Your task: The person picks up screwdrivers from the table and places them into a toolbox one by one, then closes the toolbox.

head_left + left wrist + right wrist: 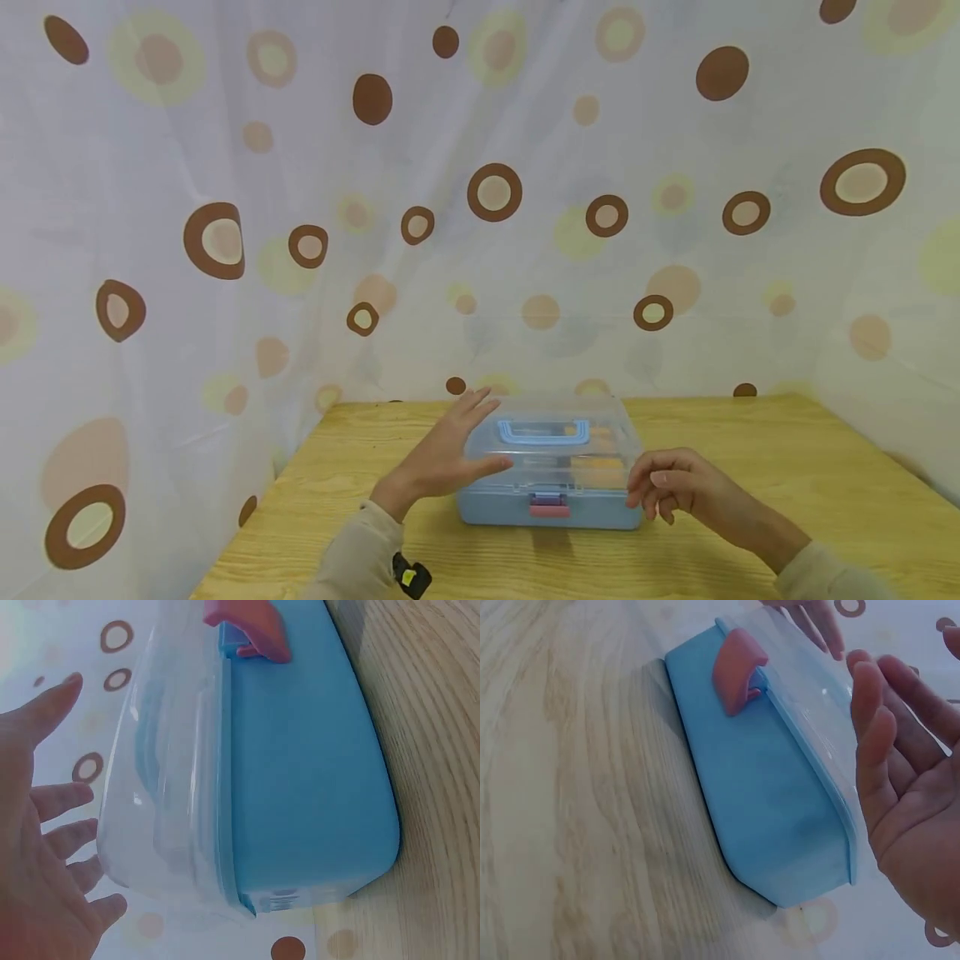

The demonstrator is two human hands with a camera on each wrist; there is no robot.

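A blue plastic storage box (502, 512) with a clear lid (528, 471) stands on the table; the lid is down. A blue carry handle (543, 438) lies on the lid. At the front, a pink latch (550, 511) juts outward from the box wall, as the latch (736, 671) in the right wrist view also shows. My left hand (442, 458) is spread beside the lid's left side, fingers apart and holding nothing. Near the box's right front corner hovers my right hand (697, 492), its fingers loosely bent around nothing. Orange items (596, 471) show faintly through the lid.
The box sits on a light wooden table (750, 450), toward its back edge. A white curtain (540, 250) with brown and yellow circles hangs behind the table and on both sides. A black strap (411, 575) with a yellow patch is near the left sleeve.
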